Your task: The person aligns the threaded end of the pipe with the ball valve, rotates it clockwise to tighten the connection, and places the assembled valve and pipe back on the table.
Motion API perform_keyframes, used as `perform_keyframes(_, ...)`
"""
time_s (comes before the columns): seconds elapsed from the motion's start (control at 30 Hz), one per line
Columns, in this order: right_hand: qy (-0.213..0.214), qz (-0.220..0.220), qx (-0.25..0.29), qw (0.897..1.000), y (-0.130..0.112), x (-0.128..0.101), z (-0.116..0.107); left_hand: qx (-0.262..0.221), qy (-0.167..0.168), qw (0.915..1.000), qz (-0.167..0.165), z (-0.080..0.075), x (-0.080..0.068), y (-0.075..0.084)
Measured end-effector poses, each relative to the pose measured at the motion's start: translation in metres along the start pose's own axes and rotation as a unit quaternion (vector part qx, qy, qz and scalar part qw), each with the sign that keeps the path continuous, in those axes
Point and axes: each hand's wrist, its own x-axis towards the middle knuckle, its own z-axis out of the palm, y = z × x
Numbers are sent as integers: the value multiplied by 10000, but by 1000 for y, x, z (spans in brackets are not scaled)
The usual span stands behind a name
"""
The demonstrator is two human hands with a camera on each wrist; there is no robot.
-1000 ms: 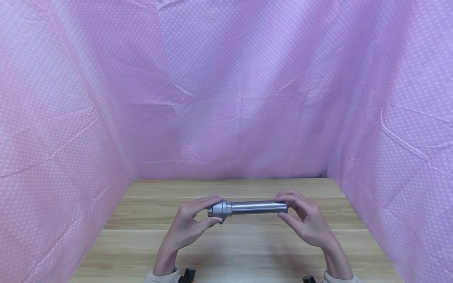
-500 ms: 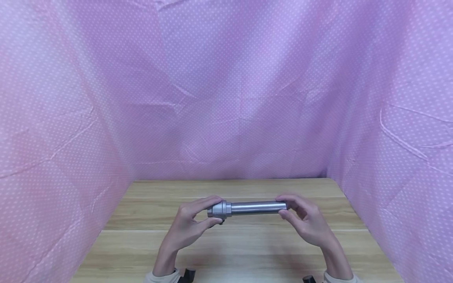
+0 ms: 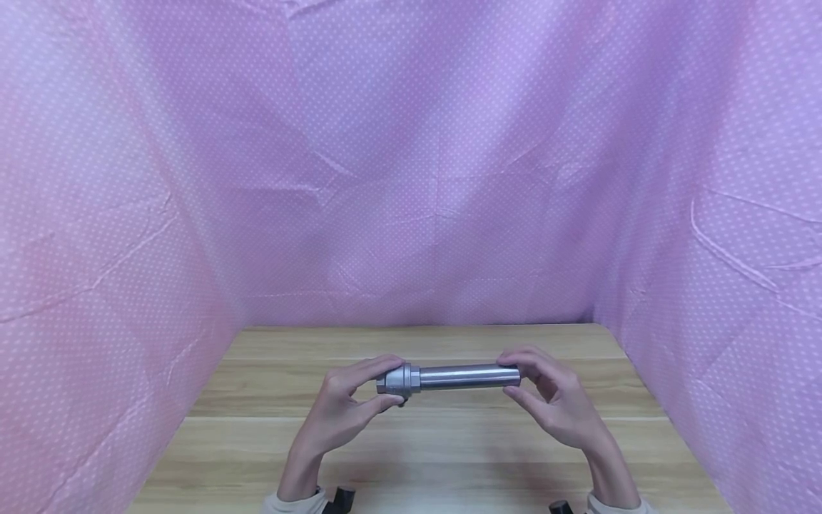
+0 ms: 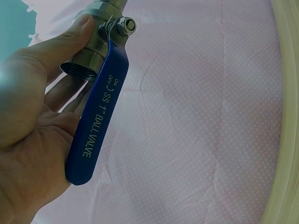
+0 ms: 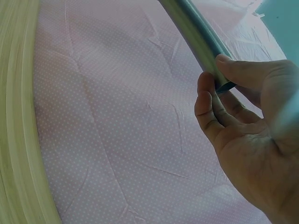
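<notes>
A steel ball valve joined to a grey metal pipe is held level above the wooden table. My left hand grips the valve body between thumb and fingers. In the left wrist view the valve body carries a blue lever handle printed "SS 1" BALL VALVE", lying along my palm. My right hand pinches the pipe's right end with fingertips and thumb; the right wrist view shows the pipe running up from my fingers.
Pink dotted cloth walls in the table at the back and both sides. Dark camera mounts show at my wrists near the front edge.
The right hand's fingers shifted slightly on the pipe end; the pipe and valve stay in the same place. The left hand has not moved.
</notes>
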Motion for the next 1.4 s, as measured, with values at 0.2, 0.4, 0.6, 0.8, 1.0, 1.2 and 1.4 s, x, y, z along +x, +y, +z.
perform_keyframes(0.2,-42,72,-30,10000,-1,-1,-1,10,-3,10000,-11,0,0,0)
perform_keyframes(0.4,-22,29,-90,10000,-1,-1,0,18,-1,10000,18,1,1,0)
perform_keyframes(0.6,46,10,-226,9997,-1,0,1,3,-40,10000,-81,1,0,0)
perform_keyframes(0.8,155,583,-711,9956,-6,-2,-1,-88,-80,9998,-171,0,-1,0)
perform_keyframes(1.0,152,645,-556,9963,-6,-2,-1,-65,-42,10000,-35,0,0,0)
perform_keyframes(1.2,35,-23,4,10000,0,0,0,-83,-51,10000,-21,1,0,-1)
perform_keyframes(1.4,36,53,-75,10000,-2,1,1,-77,-43,10000,-43,1,1,0)
